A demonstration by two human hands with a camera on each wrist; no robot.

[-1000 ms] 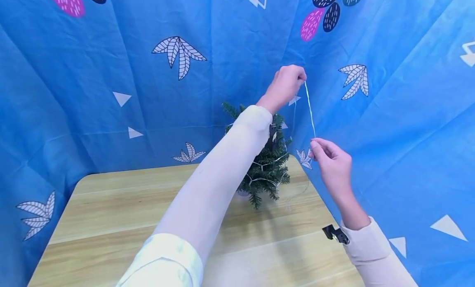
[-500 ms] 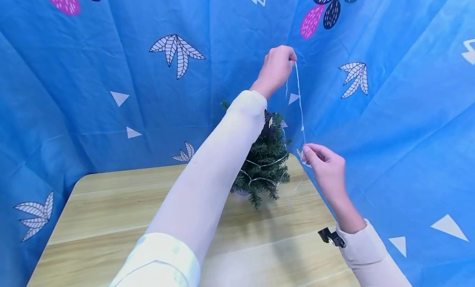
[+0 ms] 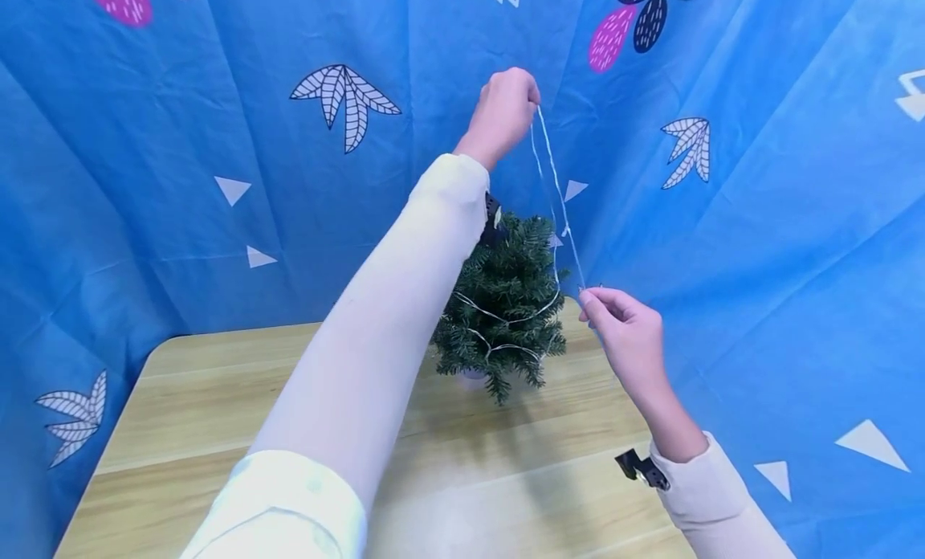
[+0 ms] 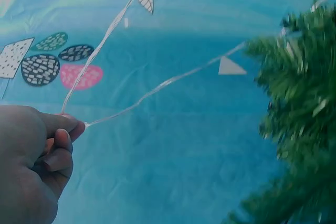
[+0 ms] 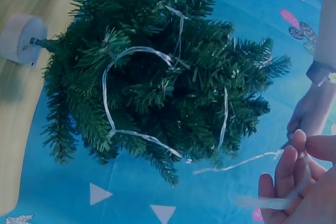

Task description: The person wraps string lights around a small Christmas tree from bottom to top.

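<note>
A small green artificial Christmas tree (image 3: 516, 294) stands on the table, with thin pale string lights (image 5: 105, 95) looped round its branches. Above and behind its top, my left hand (image 3: 500, 113) pinches the string lights between thumb and fingertip. From that pinch, one strand runs down to the tree, as the left wrist view shows (image 4: 131, 106). Another strand (image 3: 555, 173) slants down to my right hand (image 3: 627, 334), which pinches it just right of the tree. In the right wrist view the tree appears sideways, its round pale base (image 5: 21, 39) at left. My left forearm hides part of the tree.
The light wooden table (image 3: 217, 414) ends near a blue patterned cloth (image 3: 289, 181) hanging behind and to the right. A black wrist camera (image 3: 641, 469) sits by my right cuff.
My left hand has risen and moved left, still pinching the string lights. The right hand has shifted slightly left and down. More of the tree shows beside my left forearm.
</note>
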